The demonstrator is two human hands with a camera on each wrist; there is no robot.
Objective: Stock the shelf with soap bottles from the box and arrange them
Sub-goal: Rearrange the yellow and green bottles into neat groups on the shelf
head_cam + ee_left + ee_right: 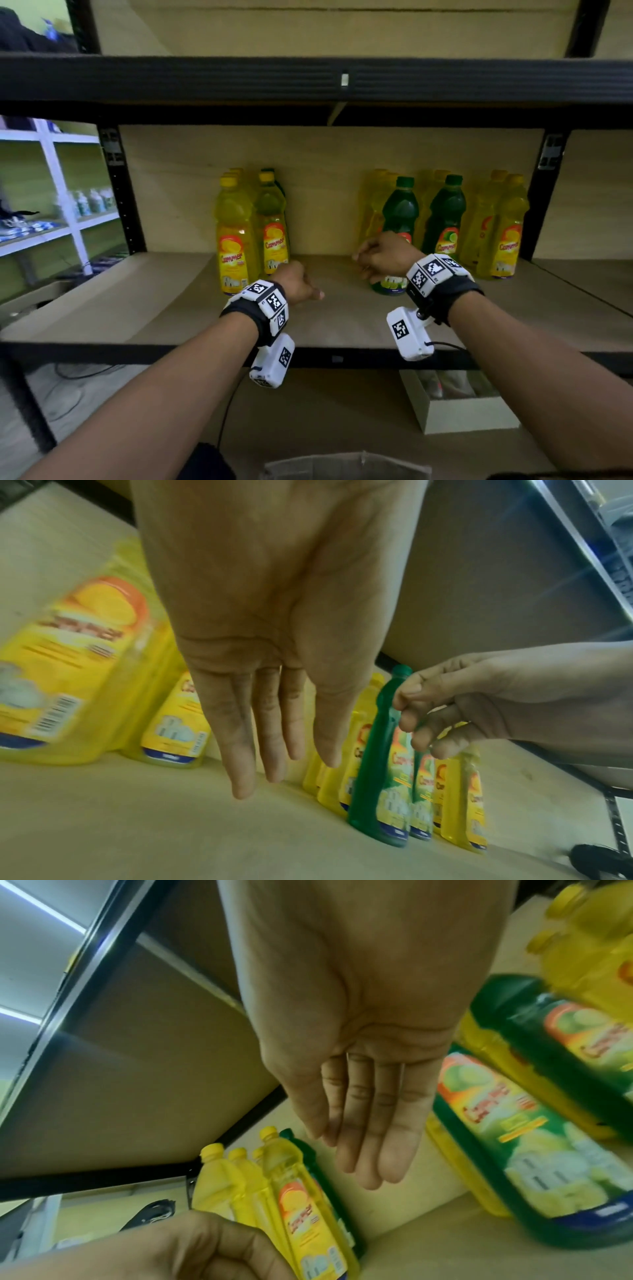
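Observation:
Soap bottles stand in two groups on the wooden shelf (164,301). The left group has yellow bottles (236,236), with a green one (278,185) behind them. The right group has a front green bottle (399,212), a second green bottle (445,216) and yellow bottles (507,233). My left hand (301,284) hovers just right of the left group and holds nothing, its fingers (240,750) straight. My right hand (380,257) hangs in front of the front green bottle (514,1123), beside it and gripping nothing, its fingers (377,1137) extended.
A bare stretch of shelf board lies between the two groups. The black shelf beam (308,78) runs overhead, with black uprights (120,192) at both sides. A white box (469,414) sits on the lower shelf, and a cardboard box (346,466) stands below me.

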